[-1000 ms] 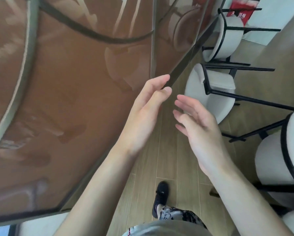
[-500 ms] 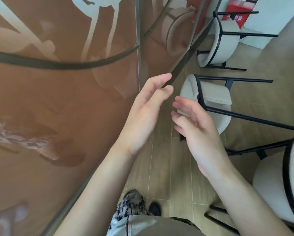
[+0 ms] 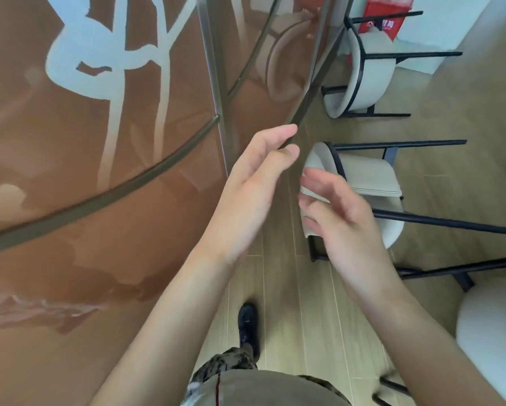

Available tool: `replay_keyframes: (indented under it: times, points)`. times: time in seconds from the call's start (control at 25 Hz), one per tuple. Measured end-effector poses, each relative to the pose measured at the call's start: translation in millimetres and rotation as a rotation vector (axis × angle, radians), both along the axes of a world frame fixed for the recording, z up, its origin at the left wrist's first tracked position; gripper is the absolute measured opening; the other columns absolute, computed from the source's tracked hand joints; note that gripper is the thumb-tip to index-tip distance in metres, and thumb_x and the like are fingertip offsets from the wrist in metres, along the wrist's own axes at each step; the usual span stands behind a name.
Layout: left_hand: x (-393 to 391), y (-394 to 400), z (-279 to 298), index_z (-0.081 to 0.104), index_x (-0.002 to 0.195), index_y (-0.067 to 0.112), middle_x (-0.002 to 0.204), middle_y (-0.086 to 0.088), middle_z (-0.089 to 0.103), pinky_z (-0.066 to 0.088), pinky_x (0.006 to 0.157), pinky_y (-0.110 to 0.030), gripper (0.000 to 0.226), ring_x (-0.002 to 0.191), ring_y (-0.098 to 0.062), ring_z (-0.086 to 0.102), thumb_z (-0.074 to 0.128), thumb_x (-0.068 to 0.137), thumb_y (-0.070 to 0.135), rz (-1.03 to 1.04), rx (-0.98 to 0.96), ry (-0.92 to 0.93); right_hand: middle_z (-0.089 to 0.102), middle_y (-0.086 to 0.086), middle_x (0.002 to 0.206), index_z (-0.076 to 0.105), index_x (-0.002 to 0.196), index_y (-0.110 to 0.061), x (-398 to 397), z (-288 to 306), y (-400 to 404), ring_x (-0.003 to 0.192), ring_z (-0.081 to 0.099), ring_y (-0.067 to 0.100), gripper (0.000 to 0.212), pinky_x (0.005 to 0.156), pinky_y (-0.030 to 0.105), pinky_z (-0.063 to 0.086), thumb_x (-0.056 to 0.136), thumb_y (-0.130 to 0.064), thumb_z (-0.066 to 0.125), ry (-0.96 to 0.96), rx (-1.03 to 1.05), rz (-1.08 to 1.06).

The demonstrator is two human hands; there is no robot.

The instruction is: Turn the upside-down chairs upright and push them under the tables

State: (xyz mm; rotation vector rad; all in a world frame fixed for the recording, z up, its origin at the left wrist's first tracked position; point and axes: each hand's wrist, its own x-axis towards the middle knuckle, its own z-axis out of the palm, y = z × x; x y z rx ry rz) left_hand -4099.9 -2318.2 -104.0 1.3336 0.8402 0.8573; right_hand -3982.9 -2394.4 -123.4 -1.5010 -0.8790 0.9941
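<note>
Several white padded chairs with black metal legs lie tipped over on the wood floor at my right. The nearest one (image 3: 371,183) lies on its side just beyond my right hand (image 3: 342,218), which hovers open with fingers spread and holds nothing. Another tipped chair (image 3: 369,74) lies farther back. A third one (image 3: 492,326) shows at the right edge. My left hand (image 3: 254,186) is raised with straight fingers, its tips at the dark base strip of the brown wall panel (image 3: 99,200). Neither hand touches a chair. No table is in view.
The glossy brown wall panel with metal trim fills the left half. A red and white box (image 3: 386,16) stands by the white wall at the top right. My shoe (image 3: 247,323) stands on the floor strip between panel and chairs.
The view has moved forward along the panel. The chairs have come closer and lower in the frame. Both hands keep the same raised open pose, the right one now in front of the nearest chair.
</note>
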Motion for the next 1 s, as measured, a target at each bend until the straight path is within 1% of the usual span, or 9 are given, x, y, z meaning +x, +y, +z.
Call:
replay_keyframes:
  times: [0.12,0.28,0.4,0.56,0.72,0.8,0.92,1.0]
  points:
    - [4,43,3,0.063,0.125,0.038,0.129,0.03,0.061,0.036,0.119,-0.04,0.036,0.131,0.004,0.052,0.05,0.091,0.04,-0.028,-0.009,0.001,0.063,-0.02,0.127,0.061,0.129,-0.034,1,1,41,0.114,0.059,-0.01,0.039,0.108,0.037,0.046,0.096,-0.015,0.059,0.007,0.006,-0.028]
    - [15,91,4,0.062,0.127,0.033,0.125,0.029,0.062,0.037,0.118,-0.038,0.039,0.131,0.003,0.053,0.05,0.091,0.037,-0.08,0.011,-0.002,0.064,-0.02,0.124,0.062,0.127,-0.035,4,1,86,0.112,0.059,-0.008,0.036,0.108,0.037,0.046,0.097,-0.015,0.06,0.011,0.025,-0.095]
    - [24,116,2,0.061,0.131,0.029,0.125,0.029,0.061,0.038,0.118,-0.037,0.044,0.131,0.003,0.053,0.049,0.09,0.037,-0.124,0.012,0.005,0.064,-0.021,0.123,0.062,0.126,-0.034,9,-3,106,0.111,0.06,-0.009,0.036,0.107,0.036,0.047,0.096,-0.014,0.06,0.01,0.023,-0.141]
    - [37,141,-3,0.062,0.132,0.029,0.126,0.029,0.06,0.037,0.119,-0.037,0.047,0.131,0.003,0.053,0.049,0.088,0.039,-0.151,-0.004,0.019,0.065,-0.02,0.12,0.063,0.125,-0.034,19,-7,127,0.108,0.062,-0.009,0.036,0.105,0.034,0.048,0.096,-0.013,0.06,0.028,0.016,-0.191]
    - [54,166,-10,0.062,0.132,0.03,0.127,0.029,0.062,0.037,0.119,-0.038,0.046,0.131,0.003,0.053,0.049,0.089,0.039,-0.169,-0.011,0.044,0.068,-0.026,0.113,0.065,0.116,-0.039,36,-12,151,0.104,0.064,-0.008,0.034,0.101,0.03,0.05,0.096,-0.011,0.06,0.038,0.021,-0.202]
    - [63,179,-13,0.063,0.13,0.032,0.128,0.029,0.062,0.037,0.119,-0.038,0.044,0.131,0.003,0.052,0.049,0.089,0.039,-0.178,-0.011,0.054,0.067,-0.025,0.115,0.064,0.117,-0.039,46,-15,163,0.105,0.064,-0.008,0.034,0.102,0.033,0.049,0.096,-0.013,0.06,0.04,0.012,-0.208]
    - [87,205,-20,0.065,0.125,0.036,0.125,0.03,0.063,0.037,0.118,-0.038,0.039,0.131,0.003,0.053,0.049,0.09,0.039,-0.176,-0.005,0.065,0.066,-0.021,0.119,0.064,0.122,-0.035,71,-20,190,0.106,0.063,-0.008,0.034,0.104,0.035,0.049,0.096,-0.014,0.06,0.044,0.006,-0.209]
    - [110,225,-22,0.067,0.122,0.037,0.125,0.028,0.065,0.037,0.118,-0.039,0.037,0.13,0.002,0.054,0.05,0.089,0.039,-0.18,-0.018,0.068,0.066,-0.02,0.12,0.064,0.122,-0.034,93,-19,209,0.106,0.063,-0.008,0.033,0.104,0.035,0.049,0.096,-0.013,0.06,0.053,0.011,-0.22]
